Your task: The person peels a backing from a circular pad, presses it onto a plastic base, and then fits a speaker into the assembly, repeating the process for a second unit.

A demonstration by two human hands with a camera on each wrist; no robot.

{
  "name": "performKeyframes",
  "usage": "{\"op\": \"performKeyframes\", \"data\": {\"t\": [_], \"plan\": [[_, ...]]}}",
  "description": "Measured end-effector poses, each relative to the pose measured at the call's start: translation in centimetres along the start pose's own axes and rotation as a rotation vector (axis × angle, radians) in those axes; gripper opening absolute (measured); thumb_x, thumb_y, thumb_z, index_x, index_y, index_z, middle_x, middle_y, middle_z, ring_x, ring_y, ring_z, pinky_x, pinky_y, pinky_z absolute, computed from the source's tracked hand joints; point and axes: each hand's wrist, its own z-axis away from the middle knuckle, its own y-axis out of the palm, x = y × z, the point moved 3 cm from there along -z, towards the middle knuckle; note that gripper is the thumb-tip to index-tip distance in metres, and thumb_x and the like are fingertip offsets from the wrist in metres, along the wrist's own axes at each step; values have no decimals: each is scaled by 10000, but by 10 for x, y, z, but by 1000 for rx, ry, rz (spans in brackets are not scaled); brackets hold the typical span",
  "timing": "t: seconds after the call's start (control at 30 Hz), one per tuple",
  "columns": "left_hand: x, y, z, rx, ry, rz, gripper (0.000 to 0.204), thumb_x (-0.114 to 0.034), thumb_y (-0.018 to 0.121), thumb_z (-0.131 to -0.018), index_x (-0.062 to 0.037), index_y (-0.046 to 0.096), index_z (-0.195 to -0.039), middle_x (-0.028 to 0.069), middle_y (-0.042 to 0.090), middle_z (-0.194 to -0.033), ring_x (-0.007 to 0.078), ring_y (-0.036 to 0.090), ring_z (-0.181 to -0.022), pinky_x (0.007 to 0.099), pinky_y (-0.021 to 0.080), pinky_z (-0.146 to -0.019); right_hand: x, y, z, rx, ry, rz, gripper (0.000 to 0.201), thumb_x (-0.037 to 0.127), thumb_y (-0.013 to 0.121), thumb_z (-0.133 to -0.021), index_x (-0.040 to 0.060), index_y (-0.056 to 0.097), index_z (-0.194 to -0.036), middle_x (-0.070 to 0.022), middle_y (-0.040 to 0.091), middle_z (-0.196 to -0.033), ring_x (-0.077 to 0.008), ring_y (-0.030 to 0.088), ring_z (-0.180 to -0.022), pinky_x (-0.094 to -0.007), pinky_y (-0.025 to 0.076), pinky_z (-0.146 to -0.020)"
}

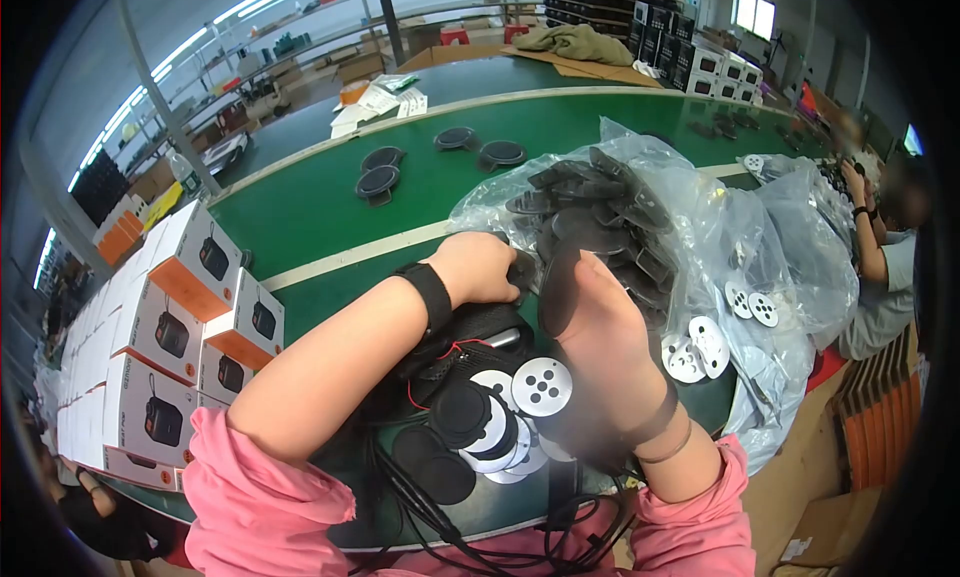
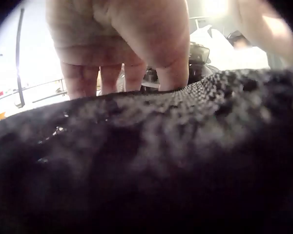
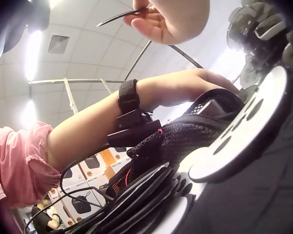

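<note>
My right hand [image 1: 615, 342] pinches a thin, rounded black piece [image 1: 558, 295] between thumb and fingers, held up before the pile. The right wrist view shows the same piece [image 3: 119, 18] edge-on in the curled fingers. Left of it, my left hand [image 1: 478, 267] reaches down, its finger and thumb on a dark part [image 1: 522, 269] at the pile's edge. Seen from the left wrist, the fingers [image 2: 110, 78] point downward and their tips are hidden. Beyond both hands, black plastic parts [image 1: 600, 212] lie heaped on clear plastic bags. Below the left wrist sits a black mesh item [image 1: 450, 362] with a red cord.
White discs with holes [image 1: 542, 387] and black round pads [image 1: 462, 414] lie near the body beside black cables [image 1: 430, 507]. White and orange boxes [image 1: 150, 407] are stacked at left. Several black pieces [image 1: 378, 182] rest on the green table [image 1: 300, 217]. Another person [image 1: 875, 247] works at right.
</note>
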Motion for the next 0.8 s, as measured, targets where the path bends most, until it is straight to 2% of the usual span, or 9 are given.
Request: {"op": "performKeyframes", "data": {"t": [0.1, 0.17, 0.23, 0.3, 0.37, 0.43, 0.6, 0.73, 0.8], "plan": [[-20, -44, 31, -206, -190, 40, 266, -213, 434, -749, -21, 608, -806, 200, 598, -765, 355, 578, -737, 429, 456, -707, 1, 0, 1, 23, -23, 25, 229, 183, 458, -881, 19, 503, -1035, -62, 588, -859, -127, 552, -668, -231, 432, -547], [-4, -55, 45, -564, -215, 166, 238, -182, 425, -789, -4, 583, -807, 172, 593, -698, 304, 591, -683, 403, 466, -661, 4, -2, 1, -64, -40, -15, 231, 184, 454, -884, 12, 506, -1030, -69, 587, -872, -140, 557, -707, -252, 442, -599], [11, -59, 65, -720, -274, 915, 231, -193, 428, -834, -15, 575, -830, 96, 598, -704, 212, 590, -648, 356, 471, -615, 6, -3, 0, -95, -45, -31, 232, 184, 452, -885, 9, 508, -1027, -72, 587, -878, -147, 559, -727, -263, 447, -625], [1, -70, 99, -712, -280, 1491, 240, -211, 426, -868, -18, 567, -882, 57, 604, -805, 142, 589, -686, 301, 484, -621, 9, -1, 3, 103, -27, -97, 256, 189, 452, -888, -4, 502, -1048, -84, 587, -925, -166, 574, -799, -276, 463, -711], [-19, -79, 131, -626, -206, 1806, 294, -190, 374, -886, 47, 515, -990, 133, 600, -939, 191, 616, -797, 308, 517, -705, 13, 7, 8, 106, -46, -84, 304, 175, 492, -872, -30, 495, -1096, -92, 583, -985, -174, 576, -872, -306, 470, -772], [-39, -80, 159, -601, -161, 1858, 334, -193, 346, -898, 72, 478, -1052, 155, 589, -968, 220, 614, -812, 328, 520, -701, 19, 20, 12, 146, -34, 68, 296, 161, 511, -862, -36, 509, -1083, -97, 586, -987, -175, 575, -880, -303, 466, -782], [-64, -67, 202, -636, -304, 1872, 378, -288, 398, -913, 40, 514, -1058, 99, 589, -980, 155, 585, -838, 277, 477, -754, 20, 59, 22, 129, -18, 279, 282, 118, 567, -823, -42, 502, -1046, -120, 594, -964, -174, 582, -862, -287, 460, -757], [-61, -58, 205, -617, -321, 1974, 376, -302, 402, -912, 29, 534, -1032, 88, 592, -967, 142, 582, -828, 261, 468, -755, 22, 88, 31, 125, 88, 355, 203, 63, 546, -807, -31, 483, -975, -125, 598, -912, -154, 577, -809, -262, 448, -726], [-57, -54, 203, -559, -363, 1935, 421, -329, 354, -921, 34, 540, -1024, 112, 591, -979, 177, 583, -843, 271, 464, -756, 18, 91, 29, 98, 104, 372, 180, 48, 532, -802, -27, 479, -956, -119, 599, -888, -147, 574, -787, -256, 446, -716]]}}
